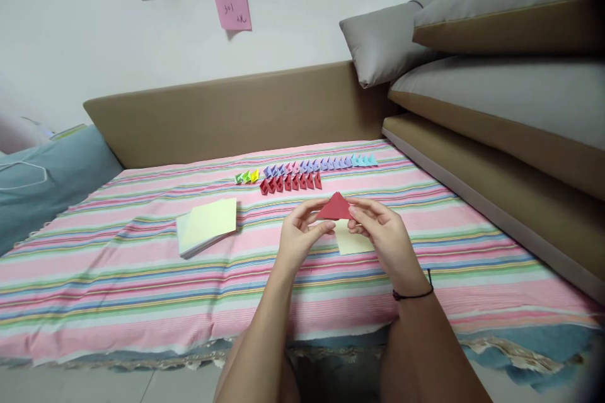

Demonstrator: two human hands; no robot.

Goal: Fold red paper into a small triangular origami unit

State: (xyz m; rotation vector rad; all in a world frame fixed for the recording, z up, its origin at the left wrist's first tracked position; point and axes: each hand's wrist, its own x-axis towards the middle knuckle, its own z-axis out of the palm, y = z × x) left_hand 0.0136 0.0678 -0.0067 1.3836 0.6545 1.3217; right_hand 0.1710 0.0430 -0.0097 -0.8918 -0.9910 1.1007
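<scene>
The red paper triangle [335, 206] is held just above the bed [118, 277], its long edge running side to side, apex pointing away; fingers of the left hand [297, 236] and right hand [384, 236] pinch its opposite corners, equally near

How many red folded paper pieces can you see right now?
9. Eight small red folded paper pieces sit in a row on the striped bedcover; a larger red paper triangle is pinched between the left hand and right hand. Tight packing may hide more.
</scene>
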